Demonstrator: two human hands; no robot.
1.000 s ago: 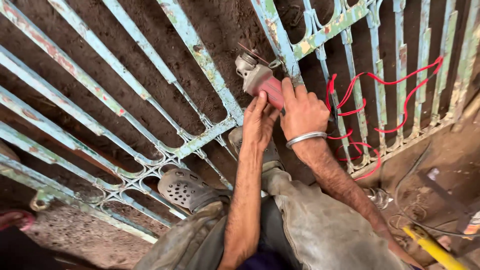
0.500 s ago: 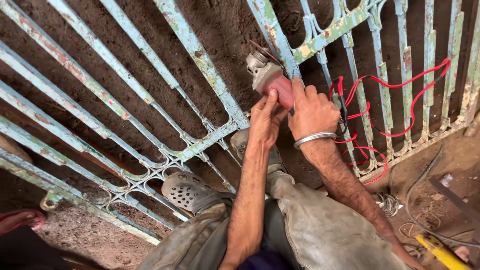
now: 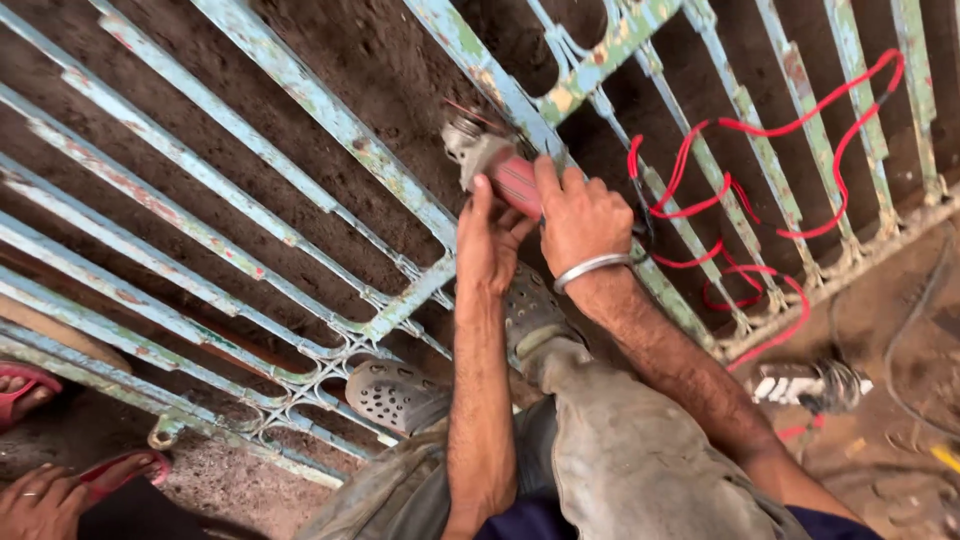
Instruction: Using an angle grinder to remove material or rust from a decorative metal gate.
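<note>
- The right hand (image 3: 583,215) wraps tight around the red body of an angle grinder (image 3: 497,168), fingers curled over the top of it; a plain metal bangle (image 3: 592,269) sits on that wrist.
- The left hand (image 3: 489,243) props the grinder from below, palm and fingers pressed against the underside of the red body.
- The grinder's grey head and disc touch a diagonal bar of a pale blue metal gate (image 3: 300,90) lying flat on dark soil, near the gate's upper middle, just beside a cross-piece.
- The gate's paint is flaked, showing rust and yellow patches.
- A red cable (image 3: 800,110) loops over the bars toward the gate's right edge, well apart from the disc.
- Two grey perforated clogs (image 3: 395,392) stand on the gate's bars below the hands, with grey trousers above them.
- Off the gate's lower left corner, another person's feet in red sandals (image 3: 110,470) rest on the ground.
- A small plug block (image 3: 800,385) lies on the ground past the gate's lower right edge.
</note>
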